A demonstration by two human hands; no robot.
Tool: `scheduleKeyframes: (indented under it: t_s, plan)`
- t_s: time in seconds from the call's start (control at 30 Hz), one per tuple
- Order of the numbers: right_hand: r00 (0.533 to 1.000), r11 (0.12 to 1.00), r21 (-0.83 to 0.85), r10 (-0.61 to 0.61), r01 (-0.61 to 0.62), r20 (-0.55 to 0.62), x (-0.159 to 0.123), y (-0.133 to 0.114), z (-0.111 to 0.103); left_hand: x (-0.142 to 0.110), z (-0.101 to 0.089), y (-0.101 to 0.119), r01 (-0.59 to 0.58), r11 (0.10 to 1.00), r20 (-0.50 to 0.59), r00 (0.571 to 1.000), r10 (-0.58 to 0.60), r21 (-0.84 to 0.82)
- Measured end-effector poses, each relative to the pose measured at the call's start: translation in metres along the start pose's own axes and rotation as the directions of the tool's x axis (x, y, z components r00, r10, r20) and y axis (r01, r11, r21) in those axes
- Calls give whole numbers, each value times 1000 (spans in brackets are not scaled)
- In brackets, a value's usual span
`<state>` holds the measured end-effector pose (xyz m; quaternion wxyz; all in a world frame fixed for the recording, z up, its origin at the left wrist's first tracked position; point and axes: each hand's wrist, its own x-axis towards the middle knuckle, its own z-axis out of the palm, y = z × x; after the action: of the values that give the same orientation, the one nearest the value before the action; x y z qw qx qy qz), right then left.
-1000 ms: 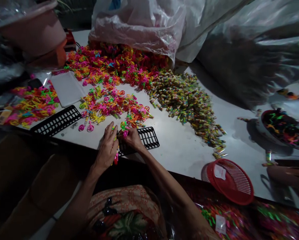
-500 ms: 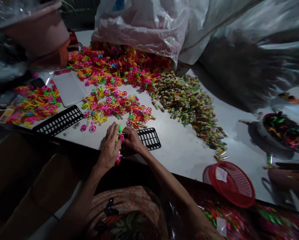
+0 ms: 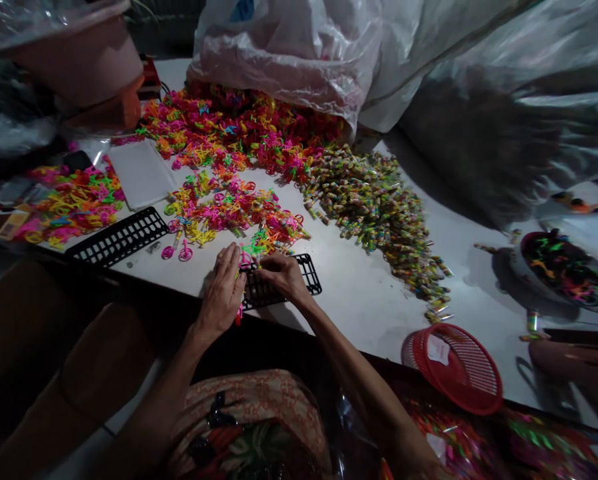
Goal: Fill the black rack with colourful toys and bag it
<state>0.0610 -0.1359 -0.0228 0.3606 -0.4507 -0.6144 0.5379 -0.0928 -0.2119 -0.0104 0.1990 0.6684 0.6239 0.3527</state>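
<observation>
A slotted black plastic rack [image 3: 309,275] lies near the table's front edge, in front of me. My left hand [image 3: 221,288] rests over its left end, with fingers stretched out and side by side. Bits of pink, green and red plastic show at the edge of that hand; what lies under the palm is hidden. Above the middle of the rack, my right hand [image 3: 285,275] has its fingers pinched together, and whatever is between the fingertips is too small to make out. Just beyond both hands lies a heap of small bright plastic toy pieces [image 3: 229,207].
A second black rack [image 3: 119,237] and a white tray [image 3: 141,173] lie to the left. Small patterned tubes [image 3: 369,200] are heaped at centre right. A red basket [image 3: 453,367] sits at the front edge, right. Large plastic sacks [image 3: 289,47] stand behind; a pink tub [image 3: 73,57] is back left.
My right hand has moved a little right, away from my left hand and over the rack, so more of the rack's left part shows. My left hand stays nearly in place.
</observation>
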Motion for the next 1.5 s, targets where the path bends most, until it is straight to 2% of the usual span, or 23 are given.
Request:
scheduleKeyframes:
  t_s: [0.1,0.17,0.33,0.47,0.53,0.67,0.8,0.9,1.0,1.03,1.1,1.17,1.23,1.3,1.4,1.5]
  plan:
    - [993,977,177,122,-119,-3,-2,9,7,-1,-2,0,7,1000,-4,1000,-7,-23]
    - [987,963,219,162,-159,4,-1,13,12,-2,-3,-1,13,999,2,1000,-13,-34]
    - [998,996,59,67,-66,-19,9,18,21,-1,-3,0,20,999,21,1000,-19,-37]
    - [995,999,-28,-11,14,102,15,22,30,-1,-3,0,17,999,13,1000,-16,-36]
    - [991,990,-119,-57,71,122,18,23,32,-2,-3,0,18,999,13,1000,-18,-35]
    - [977,890,-417,-119,183,175,20,18,27,-2,-2,1,19,1000,20,1000,-19,-23]
    - [956,733,-642,-38,224,291,17,7,32,-2,-1,5,2,1000,18,1000,-3,7]
    - [940,634,-729,8,258,340,15,-2,38,-1,-3,8,-20,996,66,998,14,83]
    - [924,640,-716,25,279,382,17,-10,23,2,-4,8,-14,992,88,996,3,127]
    - [934,644,-717,13,266,358,19,-12,12,3,-4,7,-12,992,73,997,3,125]
    - [973,616,-765,-9,186,230,26,-15,-12,4,-1,6,-19,994,37,999,15,105]
    - [996,527,-848,23,59,84,34,-16,-33,7,2,4,-29,996,8,1000,29,87]
    - [995,430,-903,89,-2,41,40,-16,-43,9,5,3,-27,996,-9,1000,28,80]
    - [991,388,-921,129,-18,35,42,-15,-43,10,6,2,-24,997,-17,1000,25,79]
    - [997,449,-891,65,-67,-42,34,-11,-37,10,6,1,-35,997,-16,999,37,72]
    - [992,667,-742,-32,-69,-121,15,-3,-36,9,5,0,-43,997,-15,999,44,68]
